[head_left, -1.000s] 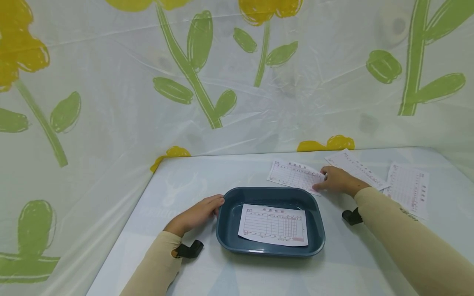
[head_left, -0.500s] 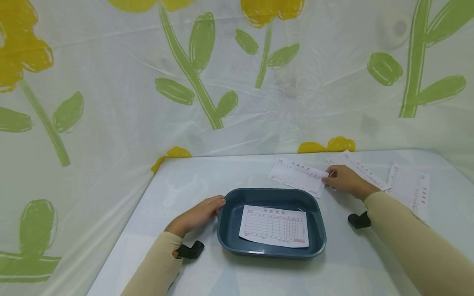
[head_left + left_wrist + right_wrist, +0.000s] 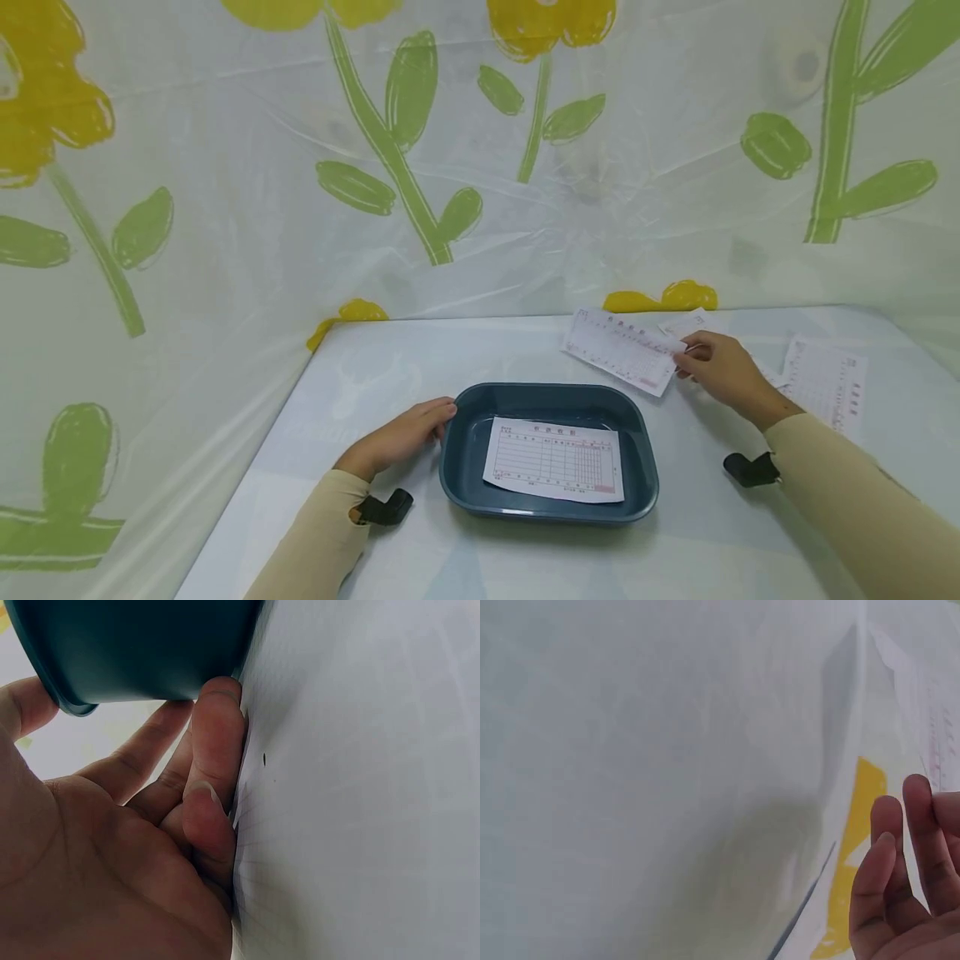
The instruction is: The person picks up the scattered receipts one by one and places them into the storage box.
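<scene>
My right hand (image 3: 727, 375) pinches the right end of a printed paper slip (image 3: 622, 350), a receipt form with a ruled table. The slip is lifted and slightly tilted above the table's far side. In the right wrist view the fingers (image 3: 917, 855) show, with part of the slip (image 3: 934, 727) at the right edge. A dark blue-green rectangular tray (image 3: 645, 467) stands in front of me, with another slip (image 3: 555, 460) lying flat in it. My left hand (image 3: 397, 435) rests against the tray's left side, fingertips touching its outer wall and rim, as the left wrist view shows.
One slip (image 3: 693, 321) lies behind my right hand, partly covered by it. Another slip (image 3: 825, 383) lies farther right on the white table (image 3: 405, 350). A curtain (image 3: 247, 208) printed with flowers hangs along the table's far edge.
My right hand has gripped the nearest slip's right end, raised it off the table and moved right and slightly back. The left hand and the tray have stayed in place.
</scene>
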`<state>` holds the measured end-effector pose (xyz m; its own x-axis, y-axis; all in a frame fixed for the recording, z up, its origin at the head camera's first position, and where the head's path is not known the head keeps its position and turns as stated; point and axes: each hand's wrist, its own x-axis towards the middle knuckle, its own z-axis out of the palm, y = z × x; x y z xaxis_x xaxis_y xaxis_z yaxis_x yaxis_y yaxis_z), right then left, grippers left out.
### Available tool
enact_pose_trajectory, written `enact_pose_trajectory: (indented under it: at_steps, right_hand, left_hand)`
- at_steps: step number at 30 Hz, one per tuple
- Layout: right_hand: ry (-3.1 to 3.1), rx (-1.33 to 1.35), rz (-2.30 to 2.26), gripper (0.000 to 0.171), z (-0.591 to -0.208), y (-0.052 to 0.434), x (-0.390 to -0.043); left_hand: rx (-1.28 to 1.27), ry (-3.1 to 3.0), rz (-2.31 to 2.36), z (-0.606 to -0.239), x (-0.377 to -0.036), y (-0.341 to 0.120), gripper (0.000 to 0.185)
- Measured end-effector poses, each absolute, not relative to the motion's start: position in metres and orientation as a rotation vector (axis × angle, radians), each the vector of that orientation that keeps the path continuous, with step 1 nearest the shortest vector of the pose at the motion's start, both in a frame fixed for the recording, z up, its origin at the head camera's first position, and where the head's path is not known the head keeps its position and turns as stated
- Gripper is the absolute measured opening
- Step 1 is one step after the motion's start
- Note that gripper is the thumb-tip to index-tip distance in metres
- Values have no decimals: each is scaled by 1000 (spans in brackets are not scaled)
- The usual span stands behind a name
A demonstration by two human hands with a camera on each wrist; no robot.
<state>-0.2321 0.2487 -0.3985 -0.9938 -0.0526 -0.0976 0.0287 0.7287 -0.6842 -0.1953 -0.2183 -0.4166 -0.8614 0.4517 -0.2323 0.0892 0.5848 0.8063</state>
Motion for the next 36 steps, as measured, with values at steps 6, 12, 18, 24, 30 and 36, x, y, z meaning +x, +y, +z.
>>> enact_pose_trajectory:
  at_steps: [6,12,18,24,30,36]
  right_hand:
    - [2826,16,-1229,48,-396,248,-220]
    - [2818,85,-1319,46,-395,244,-209]
    - [2778,123,-1418,50,-393,238,-200]
    - [2795,89,-1524,44,-389,232,-192]
    - [2791,85,-1588,44,-388,232,-185]
    - [2795,69,-1582,43,-384,231,-179]
  left_hand:
    - [446,2398,1195,-415,-194,-218,36]
    - [449,2402,1188,-416,-196,-218,36]
    - [446,2397,1174,-415,-196,-218,37]
    - [408,2418,1167,-414,-194,-221,40]
    - [365,2415,1163,-415,-194,-220,44]
    - [358,2409,1174,-417,-195,-219,48]
